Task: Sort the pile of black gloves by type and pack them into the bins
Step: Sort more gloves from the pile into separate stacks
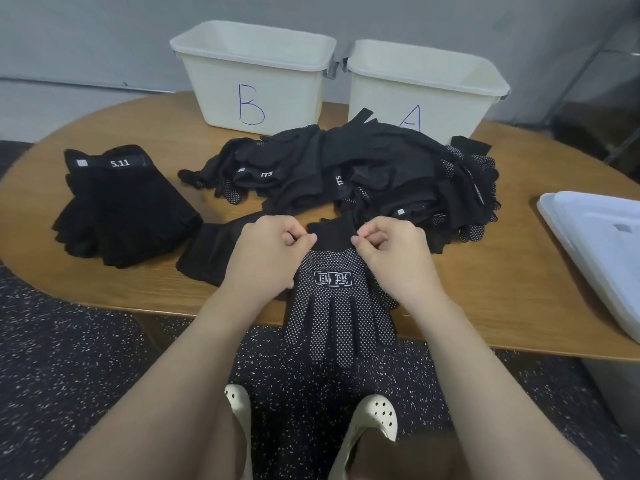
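Observation:
A black dotted glove (337, 306) lies at the table's front edge, its fingers hanging over the rim toward me. My left hand (268, 252) pinches the left side of its cuff and my right hand (391, 252) pinches the right side. Behind them spreads a mixed pile of black gloves (363, 174). A neat stack of 5.11 gloves (121, 209) sits at the left. A plain black glove (211, 251) lies partly under my left hand. Two cream bins stand at the back, bin B (252, 74) on the left and bin A (426, 88) on the right.
The wooden table (485, 289) is oval, with its front edge close to me. A white lid or tray (595, 251) rests at the right edge. Below the table are speckled dark floor and my two cream clogs (374, 420).

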A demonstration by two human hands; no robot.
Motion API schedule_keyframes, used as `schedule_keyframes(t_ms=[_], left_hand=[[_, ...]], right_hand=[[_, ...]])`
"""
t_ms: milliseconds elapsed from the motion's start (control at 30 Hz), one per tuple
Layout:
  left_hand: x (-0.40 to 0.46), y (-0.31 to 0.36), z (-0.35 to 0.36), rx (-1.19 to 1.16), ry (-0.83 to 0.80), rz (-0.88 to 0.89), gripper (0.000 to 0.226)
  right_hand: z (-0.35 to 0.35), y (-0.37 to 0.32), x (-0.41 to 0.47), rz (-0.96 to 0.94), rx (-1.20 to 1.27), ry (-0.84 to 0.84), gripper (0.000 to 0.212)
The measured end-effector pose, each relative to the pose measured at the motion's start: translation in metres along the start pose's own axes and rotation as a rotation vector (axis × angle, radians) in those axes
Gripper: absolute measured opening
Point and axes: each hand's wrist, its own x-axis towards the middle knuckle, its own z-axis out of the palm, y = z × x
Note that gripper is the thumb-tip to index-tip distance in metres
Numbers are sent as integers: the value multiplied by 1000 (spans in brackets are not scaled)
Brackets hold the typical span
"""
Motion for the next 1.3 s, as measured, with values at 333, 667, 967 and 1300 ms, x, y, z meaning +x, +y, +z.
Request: schedule_keyframes(t_ms=[333, 667, 967, 1300], left_hand=[[-5, 9, 11, 257, 75, 33, 16], [-22, 11, 19, 346, 164, 474, 12], [-21, 2, 34, 582, -360, 533, 76], [-1, -2, 28, 607, -288, 538, 87]], right_hand=[[4, 9, -8, -64, -155, 121, 3], [-6, 17, -13, -53, -115, 95, 8], [-11, 23, -19, -213, -116, 197, 17], [-15, 27, -43, -234, -467, -316, 56]])
